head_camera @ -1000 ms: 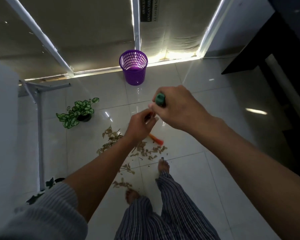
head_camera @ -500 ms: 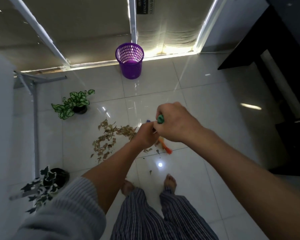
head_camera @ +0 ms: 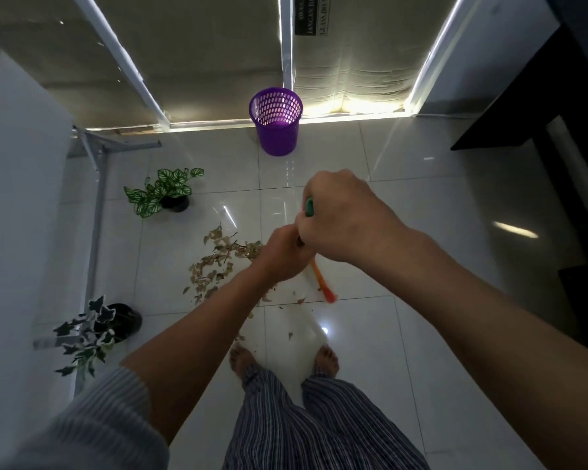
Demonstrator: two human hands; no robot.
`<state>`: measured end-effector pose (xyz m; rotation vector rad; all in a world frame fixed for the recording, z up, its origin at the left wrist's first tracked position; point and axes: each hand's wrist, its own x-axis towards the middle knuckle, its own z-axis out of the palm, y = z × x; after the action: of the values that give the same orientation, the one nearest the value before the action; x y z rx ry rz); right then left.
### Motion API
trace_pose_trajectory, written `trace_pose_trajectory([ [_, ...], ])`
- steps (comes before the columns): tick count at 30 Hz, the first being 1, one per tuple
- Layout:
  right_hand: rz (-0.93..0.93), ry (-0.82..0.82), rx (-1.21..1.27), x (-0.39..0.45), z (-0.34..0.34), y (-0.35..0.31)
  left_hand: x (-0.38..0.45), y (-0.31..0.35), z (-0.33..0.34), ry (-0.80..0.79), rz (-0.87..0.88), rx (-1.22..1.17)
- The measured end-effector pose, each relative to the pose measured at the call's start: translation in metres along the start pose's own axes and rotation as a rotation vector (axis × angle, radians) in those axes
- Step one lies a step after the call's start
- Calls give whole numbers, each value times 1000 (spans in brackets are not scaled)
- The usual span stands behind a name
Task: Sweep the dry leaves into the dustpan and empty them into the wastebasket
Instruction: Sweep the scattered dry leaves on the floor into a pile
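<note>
Two hands, left [head_camera: 282,254] and right [head_camera: 340,215], fingers curled round the broom [head_camera: 321,281]; leaves [head_camera: 218,262] at 9 o'clock, basket [head_camera: 276,123] at 12

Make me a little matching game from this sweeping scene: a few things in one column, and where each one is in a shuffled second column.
Things:
1. wastebasket
2. dry leaves
3. broom
4. right hand

Places:
A. gripping the green handle top
B. orange bristles on the floor, right of the leaf pile
C. heaped on the tiles ahead of the bare feet
D. against the far wall

Pairs: 1-D, 2-C, 3-B, 4-A
</note>
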<state>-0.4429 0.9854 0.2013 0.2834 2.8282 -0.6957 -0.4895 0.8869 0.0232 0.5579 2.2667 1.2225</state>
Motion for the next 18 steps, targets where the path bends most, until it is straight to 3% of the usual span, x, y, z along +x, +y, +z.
trace_pose_trajectory([
  [6,61,-84,-13,-23,22,25,-24,5,42,-130,-105,12],
  [9,112,-101,58,-34,43,34,-42,-5,49,-169,-185,131],
  [11,137,-100,97,-42,56,33,-54,-15,47,-209,-158,83],
  [14,162,-97,152,-50,67,22,-66,-35,35,-146,-121,83],
  [18,218,-16,177,-49,56,-2,-77,-27,7,-99,69,112],
])
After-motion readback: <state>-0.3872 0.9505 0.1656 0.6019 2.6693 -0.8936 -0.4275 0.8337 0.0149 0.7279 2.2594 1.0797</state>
